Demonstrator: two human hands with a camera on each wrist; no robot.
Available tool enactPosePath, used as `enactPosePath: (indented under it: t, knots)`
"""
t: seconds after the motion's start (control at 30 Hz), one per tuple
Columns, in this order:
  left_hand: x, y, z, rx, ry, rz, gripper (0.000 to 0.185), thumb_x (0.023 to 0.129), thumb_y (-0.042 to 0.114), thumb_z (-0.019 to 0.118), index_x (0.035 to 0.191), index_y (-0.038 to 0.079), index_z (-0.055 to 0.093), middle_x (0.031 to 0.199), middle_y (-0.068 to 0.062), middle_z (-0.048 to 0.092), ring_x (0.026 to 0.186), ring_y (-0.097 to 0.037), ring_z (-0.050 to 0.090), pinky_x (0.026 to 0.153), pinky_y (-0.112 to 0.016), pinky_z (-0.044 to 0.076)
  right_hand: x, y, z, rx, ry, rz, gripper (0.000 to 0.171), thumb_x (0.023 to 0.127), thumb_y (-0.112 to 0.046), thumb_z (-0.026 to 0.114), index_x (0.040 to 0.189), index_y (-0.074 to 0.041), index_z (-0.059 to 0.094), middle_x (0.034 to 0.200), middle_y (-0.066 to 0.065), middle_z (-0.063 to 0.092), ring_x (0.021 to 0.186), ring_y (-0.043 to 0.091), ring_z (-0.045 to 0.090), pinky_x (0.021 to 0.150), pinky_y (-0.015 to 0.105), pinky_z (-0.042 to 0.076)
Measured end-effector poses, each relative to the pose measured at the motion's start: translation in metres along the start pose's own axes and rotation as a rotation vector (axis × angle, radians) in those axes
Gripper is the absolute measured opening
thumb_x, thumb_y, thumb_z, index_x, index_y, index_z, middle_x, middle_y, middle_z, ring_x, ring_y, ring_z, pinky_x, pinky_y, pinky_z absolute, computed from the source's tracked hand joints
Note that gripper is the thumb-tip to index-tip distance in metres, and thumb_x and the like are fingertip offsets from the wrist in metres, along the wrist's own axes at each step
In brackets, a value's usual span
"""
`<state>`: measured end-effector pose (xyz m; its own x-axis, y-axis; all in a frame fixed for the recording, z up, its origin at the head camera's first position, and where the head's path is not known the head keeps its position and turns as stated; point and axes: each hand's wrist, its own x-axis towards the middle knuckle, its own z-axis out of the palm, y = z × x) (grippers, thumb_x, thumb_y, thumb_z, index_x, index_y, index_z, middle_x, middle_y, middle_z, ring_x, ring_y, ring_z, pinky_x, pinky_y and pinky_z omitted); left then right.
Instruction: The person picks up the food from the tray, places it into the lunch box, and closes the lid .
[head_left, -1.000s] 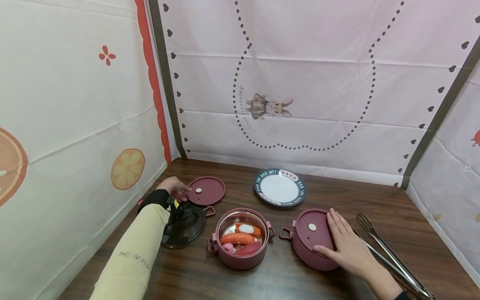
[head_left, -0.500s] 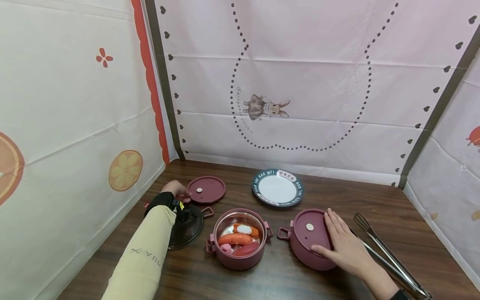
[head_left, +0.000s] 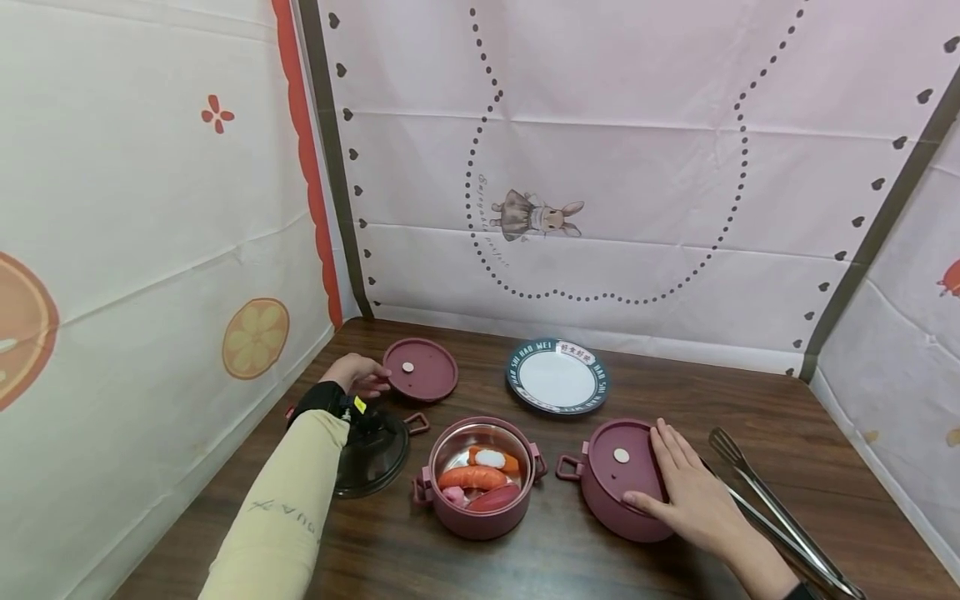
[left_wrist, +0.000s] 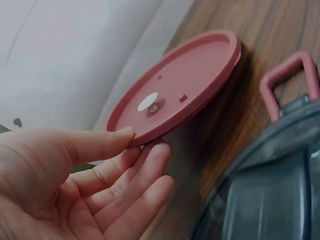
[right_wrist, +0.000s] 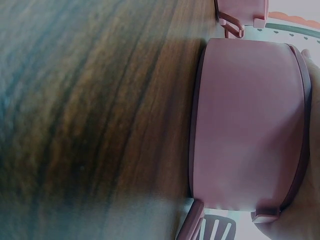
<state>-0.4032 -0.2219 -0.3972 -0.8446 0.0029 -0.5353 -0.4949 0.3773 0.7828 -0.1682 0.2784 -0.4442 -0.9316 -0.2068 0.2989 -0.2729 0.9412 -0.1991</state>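
The left hand (head_left: 358, 374) pinches the loose lid (head_left: 420, 369) by its rim, tilted off the table behind the open pot (head_left: 480, 479); the right hand (head_left: 693, 496) rests flat, steadying the covered pot (head_left: 611, 483) beside it

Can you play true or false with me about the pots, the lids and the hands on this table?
1. The left hand pinches the loose pink lid. True.
2. The open pot is empty. False: it holds sausages and other food pieces.
3. The right hand rests on the closed pot. True.
4. The tongs lie on the plate. False: they lie on the table, beside the right hand.
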Motion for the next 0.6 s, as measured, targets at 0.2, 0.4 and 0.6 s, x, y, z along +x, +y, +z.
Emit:
enactPosePath:
  t: [0.2, 0.4, 0.6]
  knots:
    - [-0.011, 0.004, 0.002, 0.047, 0.027, 0.099, 0.035, 0.100, 0.014, 0.060, 0.127, -0.006, 0.054, 0.067, 0.002, 0.071, 0.065, -0.005, 0.070, 0.073, -0.023, 0.060, -0.001, -0.001, -0.001, 0.002, -0.010, 0.008, 0.102, 0.084, -0.064, 0.066, 0.151, 0.006, 0.035, 0.160, 0.025, 0.030, 0.147, 0.043, 0.030, 0.112, 0.057, 0.036]
    - [-0.023, 0.008, -0.003, 0.053, -0.062, 0.179, 0.022, 0.098, 0.012, 0.062, 0.114, -0.003, 0.059, 0.071, 0.002, 0.072, 0.067, -0.005, 0.071, 0.074, -0.024, 0.061, 0.000, 0.000, 0.000, -0.002, -0.008, 0.007, 0.102, 0.084, -0.064, 0.066, 0.151, 0.006, 0.035, 0.160, 0.025, 0.030, 0.147, 0.043, 0.030, 0.112, 0.056, 0.037]
    - [-0.033, 0.012, -0.006, 0.066, -0.163, 0.254, 0.029, 0.097, 0.014, 0.064, 0.119, -0.004, 0.058, 0.079, -0.001, 0.074, 0.078, -0.010, 0.075, 0.083, -0.030, 0.060, 0.000, 0.000, -0.001, -0.012, -0.001, -0.015, 0.101, 0.084, -0.063, 0.067, 0.151, 0.006, 0.035, 0.159, 0.026, 0.031, 0.146, 0.042, 0.031, 0.110, 0.057, 0.039]
